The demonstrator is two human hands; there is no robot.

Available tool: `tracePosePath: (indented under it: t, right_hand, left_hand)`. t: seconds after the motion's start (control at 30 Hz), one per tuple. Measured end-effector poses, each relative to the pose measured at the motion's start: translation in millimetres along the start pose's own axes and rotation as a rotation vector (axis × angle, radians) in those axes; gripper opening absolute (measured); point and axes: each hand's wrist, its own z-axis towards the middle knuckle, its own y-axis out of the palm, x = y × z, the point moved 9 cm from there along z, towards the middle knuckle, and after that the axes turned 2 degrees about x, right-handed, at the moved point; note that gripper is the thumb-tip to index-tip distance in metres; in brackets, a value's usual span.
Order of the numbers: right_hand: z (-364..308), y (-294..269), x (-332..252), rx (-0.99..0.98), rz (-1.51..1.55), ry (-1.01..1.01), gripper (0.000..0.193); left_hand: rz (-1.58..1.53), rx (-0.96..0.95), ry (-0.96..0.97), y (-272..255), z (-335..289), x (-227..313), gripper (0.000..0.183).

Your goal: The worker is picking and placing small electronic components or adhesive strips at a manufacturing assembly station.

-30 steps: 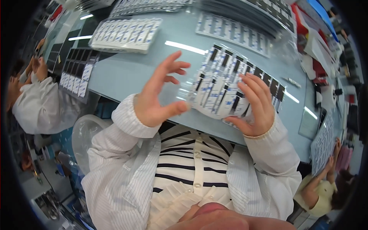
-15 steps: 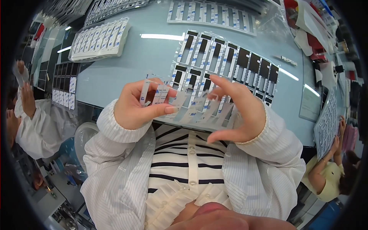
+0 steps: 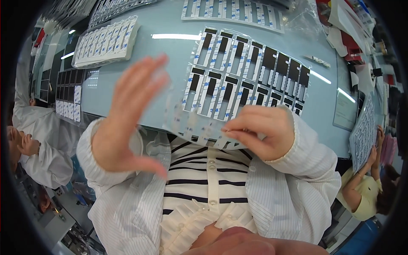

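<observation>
My right hand [image 3: 267, 131] pinches the right part of a clear plastic sheet [image 3: 202, 125] between thumb and fingers. White strips with blue print show on that sheet, blurred by motion; it hangs at the near table edge before my chest. Left of it, my left hand [image 3: 125, 114] is raised with nothing in it, thumb and fingers spread wide and smeared by movement. Just beyond my right hand lies a larger sheet [image 3: 211, 73] bearing rows of black T-shaped and rectangular pieces with white printed backing strips. My right hand hides part of its near edge.
A stack of white strip sheets [image 3: 105, 42] lies at the far left, near a smaller sheet with black and white pieces [image 3: 70, 95]. Another strip sheet [image 3: 231, 12] lies at the back. Co-workers sit at both sides; one on the right holds a patterned sheet [image 3: 361, 131].
My left hand has let go of the clear strip sheet and swung leftward, opening. My right hand, open before, has closed on the sheet. The left co-worker's hands have come down.
</observation>
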Motion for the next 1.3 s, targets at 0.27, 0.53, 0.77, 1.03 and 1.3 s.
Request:
tracePosePath:
  t: [0.27,0.53,0.77,1.03,1.3]
  right_hand:
    - [-5.3,17.4,-18.0,-0.021,-0.056,-0.081,0.016]
    - [-8.4,-2.4,17.5,0.091,0.273,0.282,0.009]
    - [-13.9,17.9,37.3,0.070,0.786,0.625,0.013]
    - [-24.8,62.6,37.4,-0.195,0.958,0.742,0.015]
    - [5.4,15.3,11.6,0.037,0.398,0.207,0.018]
  left_hand:
    - [-0.255,-0.259,-0.061,66.9,23.6,2.4,0.039]
    - [-0.667,-0.193,-0.258,77.5,33.9,-33.5,0.016]
    - [-0.683,-0.110,-0.244,71.7,30.2,-35.6,0.016]
    - [-0.830,-0.081,-0.070,57.4,36.0,-12.6,0.017]
    - [-1.080,-0.282,-0.361,74.3,19.4,-30.8,0.015]
